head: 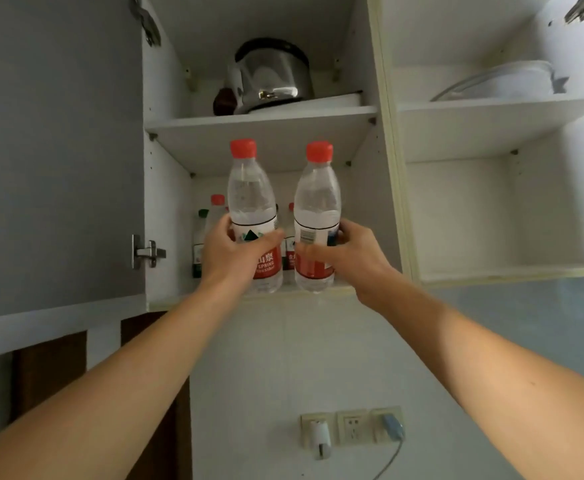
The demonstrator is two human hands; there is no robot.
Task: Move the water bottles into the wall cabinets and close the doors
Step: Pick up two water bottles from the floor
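My left hand point(229, 252) grips a clear water bottle point(251, 195) with a red cap and red label. My right hand point(351, 252) grips a second such bottle point(316, 199). Both bottles stand upright at the front edge of the lower shelf point(339, 289) of the open left wall cabinet. Behind them on that shelf stand several more bottles point(214, 211), one with a green cap, partly hidden. The grey cabinet door point(54, 150) is swung open to the left.
A steel kettle point(271, 76) sits on the upper shelf. The right cabinet point(491, 216) is open, with white items on its upper shelf. Wall sockets point(351, 427) with plugs and a cable are on the white tiles below.
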